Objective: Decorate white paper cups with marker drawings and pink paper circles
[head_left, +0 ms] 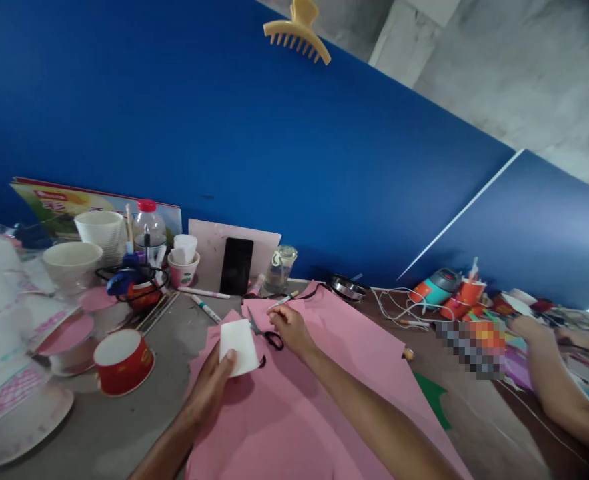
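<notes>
My left hand (217, 373) grips a small white piece of paper (239, 347), thumb across its front. In my right hand (291, 328) a slim white marker (283, 301) is pinched between the fingertips, pointing up and to the right. Scissors (273, 340) with dark handles lie between my hands on large pink paper sheets (334, 400). Part of the scissors is hidden behind the white paper. Two more markers, one blue and white (206, 309) and one pink and white (204, 292), rest beyond my left hand.
On the left stand a red paper bowl (124, 363), white cups (101, 230), a red-capped bottle (149, 230) and a white tiered paper object (19, 400). A phone (237, 267) and glass jar (280, 270) stand behind. Tape (347, 288), cables and another person's arm (554, 373) are right.
</notes>
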### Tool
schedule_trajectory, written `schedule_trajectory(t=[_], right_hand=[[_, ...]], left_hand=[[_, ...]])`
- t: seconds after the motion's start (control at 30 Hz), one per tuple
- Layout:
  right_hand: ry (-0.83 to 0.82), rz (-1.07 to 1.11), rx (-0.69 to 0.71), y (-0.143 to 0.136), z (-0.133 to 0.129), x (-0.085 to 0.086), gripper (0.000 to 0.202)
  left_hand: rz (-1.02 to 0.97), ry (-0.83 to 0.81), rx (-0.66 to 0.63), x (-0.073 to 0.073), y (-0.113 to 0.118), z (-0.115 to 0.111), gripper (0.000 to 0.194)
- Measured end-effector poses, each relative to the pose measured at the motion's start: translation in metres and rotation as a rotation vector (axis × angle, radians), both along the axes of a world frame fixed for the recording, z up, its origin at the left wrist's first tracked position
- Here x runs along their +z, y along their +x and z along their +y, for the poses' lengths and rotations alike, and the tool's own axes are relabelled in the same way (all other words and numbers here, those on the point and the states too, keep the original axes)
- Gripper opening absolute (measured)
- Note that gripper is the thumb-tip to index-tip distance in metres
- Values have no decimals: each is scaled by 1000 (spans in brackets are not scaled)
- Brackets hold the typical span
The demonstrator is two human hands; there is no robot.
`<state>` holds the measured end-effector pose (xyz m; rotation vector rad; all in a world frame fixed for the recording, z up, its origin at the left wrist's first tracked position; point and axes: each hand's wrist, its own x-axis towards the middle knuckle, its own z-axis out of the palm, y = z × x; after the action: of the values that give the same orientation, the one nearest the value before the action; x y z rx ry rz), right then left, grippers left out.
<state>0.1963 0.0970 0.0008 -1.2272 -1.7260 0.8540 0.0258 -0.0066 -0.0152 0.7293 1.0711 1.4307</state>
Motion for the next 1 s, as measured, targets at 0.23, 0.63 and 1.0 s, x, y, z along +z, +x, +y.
schedule_trajectory(t=[0.23,0.63,1.0], right_hand=[[86,-257,258,-57,31,2,15],[37,-554,423,-128,65,5,24],[-60,125,256,-91,58,40,16]], left_hand=[[371,259,-293,7,2,-10,39],[585,368,-379,3,1,-10,49],[385,303,-334,2,0,-7,51]])
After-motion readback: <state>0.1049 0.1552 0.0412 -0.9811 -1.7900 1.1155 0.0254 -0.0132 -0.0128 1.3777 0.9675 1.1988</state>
